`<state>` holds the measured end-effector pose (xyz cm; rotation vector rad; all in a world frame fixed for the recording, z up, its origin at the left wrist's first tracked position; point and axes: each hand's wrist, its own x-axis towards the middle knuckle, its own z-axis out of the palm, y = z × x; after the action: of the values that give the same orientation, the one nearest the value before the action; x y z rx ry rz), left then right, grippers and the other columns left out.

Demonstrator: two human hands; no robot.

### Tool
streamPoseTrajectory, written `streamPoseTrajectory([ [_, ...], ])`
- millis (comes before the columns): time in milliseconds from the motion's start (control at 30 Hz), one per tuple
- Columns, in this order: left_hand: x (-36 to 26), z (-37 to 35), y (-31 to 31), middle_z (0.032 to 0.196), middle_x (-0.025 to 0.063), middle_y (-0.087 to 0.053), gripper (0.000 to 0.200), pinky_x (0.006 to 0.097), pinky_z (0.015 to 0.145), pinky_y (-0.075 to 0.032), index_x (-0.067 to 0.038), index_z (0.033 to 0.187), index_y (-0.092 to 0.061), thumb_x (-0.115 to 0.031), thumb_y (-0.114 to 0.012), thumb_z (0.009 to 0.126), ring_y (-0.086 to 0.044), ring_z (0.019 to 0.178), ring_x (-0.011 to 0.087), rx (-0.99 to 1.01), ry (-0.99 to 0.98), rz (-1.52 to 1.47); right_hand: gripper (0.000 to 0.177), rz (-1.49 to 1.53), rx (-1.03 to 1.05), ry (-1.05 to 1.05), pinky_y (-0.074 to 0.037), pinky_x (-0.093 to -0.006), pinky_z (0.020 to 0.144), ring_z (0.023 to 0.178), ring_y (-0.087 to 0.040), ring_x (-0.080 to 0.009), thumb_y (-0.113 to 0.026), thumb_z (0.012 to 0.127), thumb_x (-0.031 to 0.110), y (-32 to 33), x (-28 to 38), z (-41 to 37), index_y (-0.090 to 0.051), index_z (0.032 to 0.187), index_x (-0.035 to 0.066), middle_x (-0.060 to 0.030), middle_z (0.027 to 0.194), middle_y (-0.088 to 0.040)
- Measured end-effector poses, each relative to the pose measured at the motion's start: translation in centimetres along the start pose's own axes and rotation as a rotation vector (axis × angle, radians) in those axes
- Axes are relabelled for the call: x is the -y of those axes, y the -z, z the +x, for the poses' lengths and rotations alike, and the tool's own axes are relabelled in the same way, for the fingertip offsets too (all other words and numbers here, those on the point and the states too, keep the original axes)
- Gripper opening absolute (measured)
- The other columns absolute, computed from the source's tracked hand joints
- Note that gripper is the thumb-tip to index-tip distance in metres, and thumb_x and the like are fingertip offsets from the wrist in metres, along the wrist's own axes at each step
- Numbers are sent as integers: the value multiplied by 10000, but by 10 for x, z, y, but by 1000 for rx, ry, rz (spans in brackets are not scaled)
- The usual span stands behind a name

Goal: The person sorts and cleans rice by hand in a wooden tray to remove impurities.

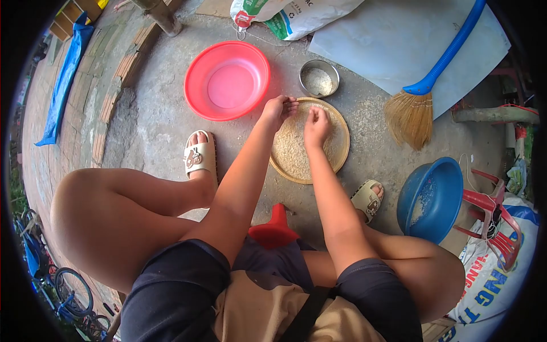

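Note:
A round woven tray [346, 149] lies on the ground in front of me, with pale rice-like grains [293, 151] spread over it. My left hand [280, 110] is above the tray's upper left edge, its fingers curled in and pointing right. Over the tray's upper middle, my right hand [317, 126] has its fingertips drawn together in a pinch. Anything small between the fingers of either hand is too tiny to make out. Just beyond the tray stands a metal bowl [305, 86] holding some pale grains.
A pink basin [228, 85] sits ahead to the left. To the right are a blue basin [436, 208] with a few grains, a red plastic stool [493, 205] and printed sacks [496, 273]. A straw broom [411, 117] rests near a grey sheet [370, 48]. Grains litter the concrete.

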<state>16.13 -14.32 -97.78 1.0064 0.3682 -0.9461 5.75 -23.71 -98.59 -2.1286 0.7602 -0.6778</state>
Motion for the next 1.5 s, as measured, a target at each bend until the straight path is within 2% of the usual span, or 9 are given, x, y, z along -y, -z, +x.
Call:
streamPoseTrajectory([
  [100, 2, 2, -1, 913, 143, -630, 282, 353, 809, -499, 3, 962, -535, -187, -327, 953, -603, 827, 228, 8, 19, -48, 84, 219, -74, -69, -483, -270, 658, 707, -613, -154, -590, 843, 47, 1, 30, 20, -634, 909, 18, -75, 850, -638],
  [167, 3, 4, -6, 911, 145, -630, 283, 360, 825, -496, 4, 961, -535, -186, -327, 953, -605, 834, 231, 24, 7, -119, 98, 529, 192, -75, -480, -245, 662, 708, -617, -137, -586, 846, 33, 1, 42, 27, -637, 927, 12, -71, 865, -653],
  [367, -2, -1, -8, 912, 152, -629, 277, 359, 827, -503, 6, 945, -537, -172, -325, 948, -607, 847, 231, 75, 0, -185, 117, 256, -16, 27, -482, -324, 670, 754, -592, -214, -560, 820, 60, 16, 42, 16, -616, 913, 18, -98, 894, -609],
  [467, -2, -4, -8, 906, 147, -628, 276, 349, 804, -511, 4, 937, -540, -166, -323, 945, -606, 833, 226, 56, 18, -128, 247, -79, 26, 134, -408, -411, 869, 933, -531, -312, -585, 835, 189, 19, -1, -2, -568, 1029, 37, -127, 956, -574],
  [600, 5, -2, -1, 878, 130, -625, 276, 341, 784, -513, 2, 936, -542, -167, -324, 944, -605, 808, 220, 61, 60, -88, 225, -334, 191, 335, -424, -420, 841, 937, -536, -318, -592, 834, 200, 37, -16, -33, -586, 1001, 50, -134, 976, -561],
  [733, 11, 0, 2, 871, 124, -622, 276, 342, 777, -513, 4, 940, -542, -168, -326, 944, -605, 806, 220, 45, 83, -53, 158, -280, 302, 244, -453, -404, 801, 890, -559, -305, -571, 842, 144, 30, -29, -32, -604, 963, 48, -125, 952, -566],
  [933, 18, 4, 1, 893, 124, -618, 273, 348, 782, -509, 8, 961, -543, -178, -343, 943, -604, 822, 224, -40, 74, 25, 99, 95, 4, 146, -502, -320, 640, 708, -620, -223, -588, 842, 73, 13, 12, 6, -627, 917, 21, -112, 896, -615],
  [1100, 17, 6, -4, 860, 124, -621, 269, 350, 731, -522, -2, 937, -542, -195, -355, 939, -607, 773, 225, -5, 35, -181, 136, 264, 176, 110, -481, -377, 723, 795, -590, -293, -588, 828, 118, 14, 37, 17, -610, 923, 23, -125, 898, -586],
  [1500, 14, 13, 11, 868, 140, -609, 270, 352, 750, -520, 13, 936, -535, -141, -314, 913, -596, 775, 232, -50, 79, -83, 193, -422, 189, 185, -408, -417, 868, 960, -514, -306, -567, 842, 152, 33, -29, -35, -596, 1021, 83, -113, 1024, -551],
])
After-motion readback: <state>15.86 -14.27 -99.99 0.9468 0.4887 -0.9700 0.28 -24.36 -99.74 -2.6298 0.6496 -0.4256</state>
